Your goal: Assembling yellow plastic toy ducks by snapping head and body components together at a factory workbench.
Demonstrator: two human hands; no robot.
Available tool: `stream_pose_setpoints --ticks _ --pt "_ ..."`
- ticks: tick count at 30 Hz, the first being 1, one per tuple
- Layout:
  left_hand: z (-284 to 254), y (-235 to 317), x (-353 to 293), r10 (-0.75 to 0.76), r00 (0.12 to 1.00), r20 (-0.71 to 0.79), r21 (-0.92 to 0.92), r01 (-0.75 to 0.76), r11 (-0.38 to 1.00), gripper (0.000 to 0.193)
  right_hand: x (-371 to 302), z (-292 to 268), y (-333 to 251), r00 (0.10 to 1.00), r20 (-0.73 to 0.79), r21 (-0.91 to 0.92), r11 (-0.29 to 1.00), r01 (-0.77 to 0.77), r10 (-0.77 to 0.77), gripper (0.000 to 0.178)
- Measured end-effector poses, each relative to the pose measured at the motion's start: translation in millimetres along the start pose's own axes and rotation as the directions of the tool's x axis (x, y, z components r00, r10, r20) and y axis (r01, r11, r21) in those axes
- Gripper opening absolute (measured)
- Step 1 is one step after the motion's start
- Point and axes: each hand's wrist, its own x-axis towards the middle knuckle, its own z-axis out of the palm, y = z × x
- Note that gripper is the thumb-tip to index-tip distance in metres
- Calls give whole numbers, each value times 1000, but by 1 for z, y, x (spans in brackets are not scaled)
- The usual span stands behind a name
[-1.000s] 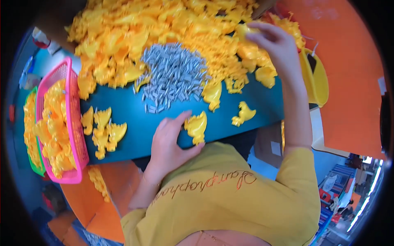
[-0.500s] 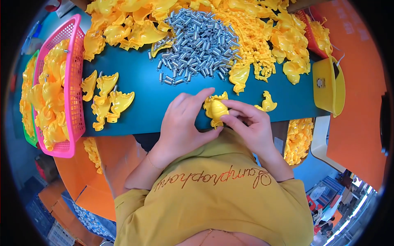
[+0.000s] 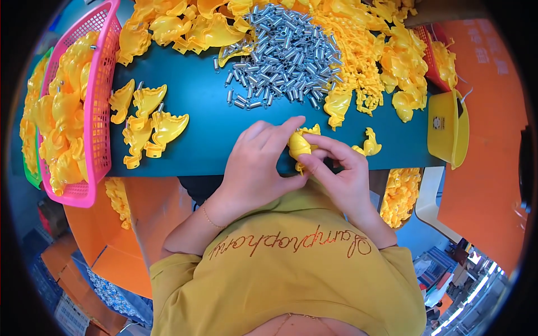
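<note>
Close to the table's front edge, a yellow plastic part (image 3: pixel 299 147) with a rounded, ridged shell is between my two hands. My left hand (image 3: pixel 260 154) grips it from the left, index finger and thumb at its far and near edges. From the right, my right hand (image 3: pixel 343 165) pinches the rounded shell between thumb and fingers. Its other fingers are curled, so I cannot tell if they hold anything. A small curved yellow piece (image 3: pixel 371 143) lies on the table just right of my right hand.
Metal springs (image 3: pixel 286 53) are heaped beyond my hands, among piles of yellow parts (image 3: pixel 358 61). Several yellow pieces with springs (image 3: pixel 168 130) lie at left, beside a filled pink basket (image 3: pixel 100 117). A yellow bin (image 3: pixel 445 126) stands at the table's right end.
The whole view has shifted slightly. The held part appears turned a little, showing less of its ridged side. Both hands keep their grip on it.
</note>
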Motion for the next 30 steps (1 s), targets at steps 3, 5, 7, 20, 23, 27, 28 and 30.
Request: stream_pose_setpoints --ticks 3,5,7,20,23,27,28,30 --pt "-4 1 -1 -32 998 61 -45 35 998 79 -2 3 -2 993 4 29 993 -114 114 34" --pt "-4 0 -1 -19 999 49 -55 21 998 80 -3 5 0 997 -10 -9 997 -81 81 32" --pt "-4 0 -2 1 999 39 -66 2 998 81 -5 7 3 999 -30 -48 998 -47 45 31" --pt "-14 7 5 23 991 134 -71 -13 997 81 -36 -72 13 881 -434 -493 868 -60 -186 63" --pt "-16 8 8 43 984 173 -39 -37 999 81 -36 -75 38 885 -433 -495 866 -75 -170 71" --pt "-14 8 6 -2 987 158 -43 9 999 80 -34 -79 35 954 -293 -401 914 -67 -58 77" --pt "-13 7 6 -2 988 156 -54 10 998 80 -33 -76 33 971 -223 -340 940 9 -90 78" --pt "-11 7 6 -8 988 155 -60 17 998 80 -28 -67 36 960 -88 -198 949 245 -266 79"
